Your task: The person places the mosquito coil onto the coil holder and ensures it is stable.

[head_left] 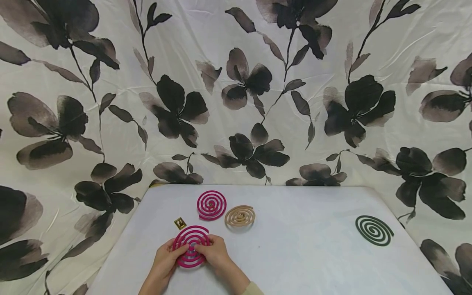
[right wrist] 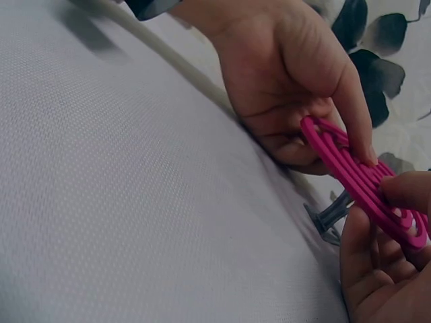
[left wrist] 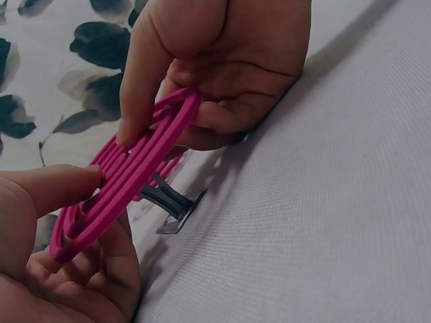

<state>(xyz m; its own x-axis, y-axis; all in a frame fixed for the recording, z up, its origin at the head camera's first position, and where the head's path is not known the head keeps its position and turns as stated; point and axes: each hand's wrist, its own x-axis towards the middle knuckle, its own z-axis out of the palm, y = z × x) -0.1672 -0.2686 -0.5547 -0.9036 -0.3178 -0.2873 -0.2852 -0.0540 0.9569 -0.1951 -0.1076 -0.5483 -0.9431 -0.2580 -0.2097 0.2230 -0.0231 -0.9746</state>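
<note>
Both hands hold a pink mosquito coil [head_left: 190, 266] over the left part of the table. My left hand [head_left: 162, 259] pinches its left side, thumb on the face near the centre and fingers behind. My right hand [head_left: 218, 253] grips the opposite side in the same way, its thumb close to the left thumb. In the left wrist view the coil [left wrist: 135, 190] is tilted. Beneath its middle a dark grey stand [left wrist: 170, 200] sticks out, with a flat foot close over the table; the joint is hidden behind the rings.
Just beyond the hands lies a small gold-coloured metal piece [head_left: 180, 223]. A second pink coil [head_left: 198, 205] and a tan coil [head_left: 239, 225] lie farther back. Toward the right edge of the white table [head_left: 302, 246] is a dark green coil [head_left: 380, 244]. Floral cloth [head_left: 258, 114] hangs behind.
</note>
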